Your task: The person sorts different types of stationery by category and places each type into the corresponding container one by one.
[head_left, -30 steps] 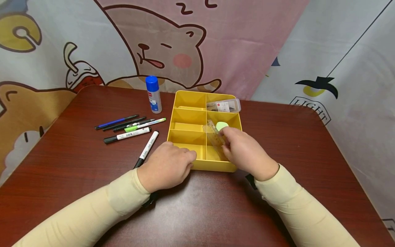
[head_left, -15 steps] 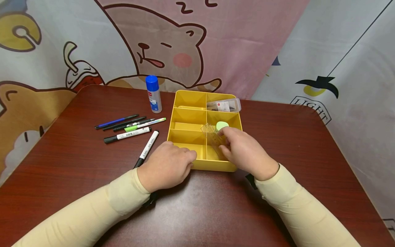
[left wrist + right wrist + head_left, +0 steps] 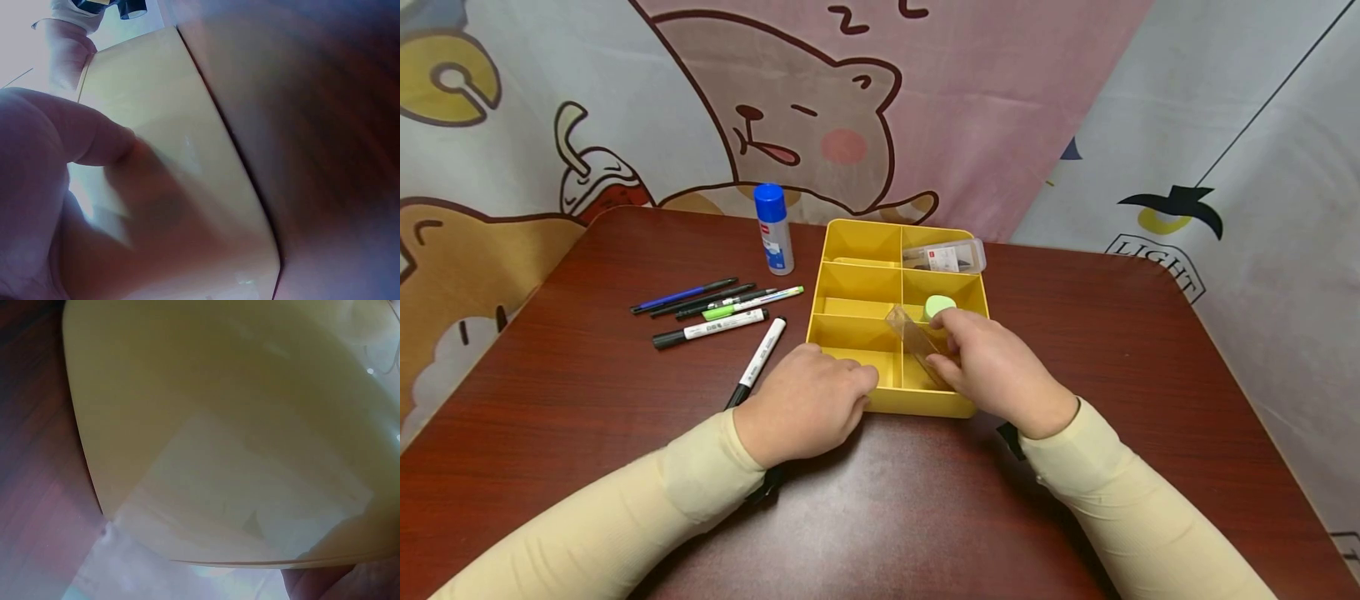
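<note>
A yellow six-compartment organizer box (image 3: 917, 403) stands on the table. At its front left corner my left hand (image 3: 808, 400) grips the rim. In the left wrist view the thumb (image 3: 97, 134) presses the outer wall. My right hand (image 3: 1003, 367) reaches over the front right compartment and holds a clear plastic ruler (image 3: 912, 333) between thumb and fingers. The ruler slants, its upper end leaning over the middle divider. Just beyond those fingers, a pale green rounded object (image 3: 940, 306) sits in the middle right compartment. The right wrist view shows mostly the box's outer wall (image 3: 187, 450).
A clear case (image 3: 946, 257) with a label lies in the back right compartment, one end over the rim. Left of the box stands a glue stick (image 3: 773, 233) with a blue cap. Several pens (image 3: 700, 293) and two white markers (image 3: 718, 327) lie on the left.
The ruler has turned in my right hand and its upper end has shifted slightly left and down. My left hand and the box have stayed put.
</note>
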Demonstrator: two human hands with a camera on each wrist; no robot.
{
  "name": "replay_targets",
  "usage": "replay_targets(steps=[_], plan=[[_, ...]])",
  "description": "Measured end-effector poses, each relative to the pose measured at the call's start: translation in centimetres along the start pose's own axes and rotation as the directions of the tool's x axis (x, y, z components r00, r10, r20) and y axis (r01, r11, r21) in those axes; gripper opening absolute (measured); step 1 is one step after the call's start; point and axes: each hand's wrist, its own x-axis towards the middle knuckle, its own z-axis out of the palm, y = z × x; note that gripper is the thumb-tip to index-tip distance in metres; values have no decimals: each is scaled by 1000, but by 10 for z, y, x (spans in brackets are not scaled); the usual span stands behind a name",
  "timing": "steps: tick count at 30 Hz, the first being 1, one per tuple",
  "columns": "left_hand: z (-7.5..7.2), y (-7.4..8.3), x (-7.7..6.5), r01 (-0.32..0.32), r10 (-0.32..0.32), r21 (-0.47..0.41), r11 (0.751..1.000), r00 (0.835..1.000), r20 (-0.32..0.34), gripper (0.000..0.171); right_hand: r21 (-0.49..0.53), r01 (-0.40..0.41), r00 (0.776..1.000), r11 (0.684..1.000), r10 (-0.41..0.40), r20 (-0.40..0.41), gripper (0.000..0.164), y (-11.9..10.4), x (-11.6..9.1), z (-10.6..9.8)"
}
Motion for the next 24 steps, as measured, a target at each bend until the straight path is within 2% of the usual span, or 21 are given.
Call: replay_targets(steps=[24], plan=[[-1,0,0,-2,2,-2,1000,1000,-3,28,-2,19,1000,1000,-19,-14,34,1,0,0]])
